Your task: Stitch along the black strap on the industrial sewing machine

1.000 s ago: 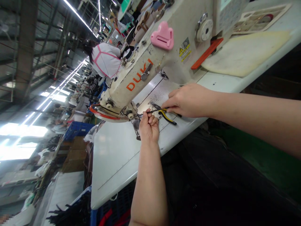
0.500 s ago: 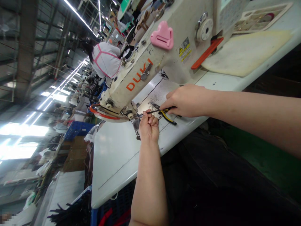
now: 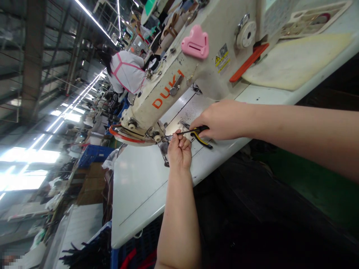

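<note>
A sewing machine (image 3: 165,89) with orange lettering stands on a white table. Beside its needle end, my left hand (image 3: 180,151) is closed, thumb and forefinger pinching the thin dark shaft of a screwdriver (image 3: 184,132). The shaft's far end points at the needle clamp area; its exact contact is hidden. My right hand (image 3: 221,119) is closed round the screwdriver's black handle end. Directly beneath the right hand, pliers (image 3: 202,142) with yellow and black grips lie on the machine bed, partly covered by the fingers. The presser foot (image 3: 166,161) shows left of my left hand.
A pink plastic holder (image 3: 196,42) is fixed to the machine arm. An orange-red lever (image 3: 249,62) juts from its right side. A yellowish pad (image 3: 297,61) and a parts tray (image 3: 316,18) lie on the table. A person in white (image 3: 127,71) sits beyond the machine.
The whole view has shifted slightly. Both hands stay at the needle end with the screwdriver between them, and the right hand's fingers have shifted a little on the handle.
</note>
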The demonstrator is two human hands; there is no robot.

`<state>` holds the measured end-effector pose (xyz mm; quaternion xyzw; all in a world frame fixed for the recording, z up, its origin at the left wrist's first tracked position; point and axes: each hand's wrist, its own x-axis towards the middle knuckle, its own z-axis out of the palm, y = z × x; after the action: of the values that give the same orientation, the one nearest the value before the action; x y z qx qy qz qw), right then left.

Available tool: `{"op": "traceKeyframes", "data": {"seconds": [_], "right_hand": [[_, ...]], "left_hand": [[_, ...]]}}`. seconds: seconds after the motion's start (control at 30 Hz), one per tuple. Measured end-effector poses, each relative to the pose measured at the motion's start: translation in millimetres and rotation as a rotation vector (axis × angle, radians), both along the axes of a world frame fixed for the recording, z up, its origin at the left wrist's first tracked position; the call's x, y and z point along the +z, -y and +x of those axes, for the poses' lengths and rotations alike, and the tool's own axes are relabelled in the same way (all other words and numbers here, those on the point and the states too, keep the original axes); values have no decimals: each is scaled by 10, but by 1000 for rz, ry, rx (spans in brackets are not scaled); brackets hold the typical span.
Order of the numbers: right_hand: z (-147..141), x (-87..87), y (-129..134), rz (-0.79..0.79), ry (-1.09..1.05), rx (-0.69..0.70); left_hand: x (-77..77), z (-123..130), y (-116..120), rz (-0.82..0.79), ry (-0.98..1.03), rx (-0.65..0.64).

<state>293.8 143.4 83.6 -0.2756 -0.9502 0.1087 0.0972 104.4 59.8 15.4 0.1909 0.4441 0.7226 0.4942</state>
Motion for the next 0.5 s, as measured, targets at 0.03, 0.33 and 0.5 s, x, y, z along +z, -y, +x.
{"op": "traceKeyframes", "data": {"seconds": [0.03,0.33,0.5], "right_hand": [[29,-12,6,17,2,-4],[140,-196,108,154,0,-27],[189,-220,99,184,-18,-36]], "left_hand": [[4,8,1,-6,-10,-2],[8,34,6,-5,-29,-23],[2,35,5,-3,-25,-35]]}}
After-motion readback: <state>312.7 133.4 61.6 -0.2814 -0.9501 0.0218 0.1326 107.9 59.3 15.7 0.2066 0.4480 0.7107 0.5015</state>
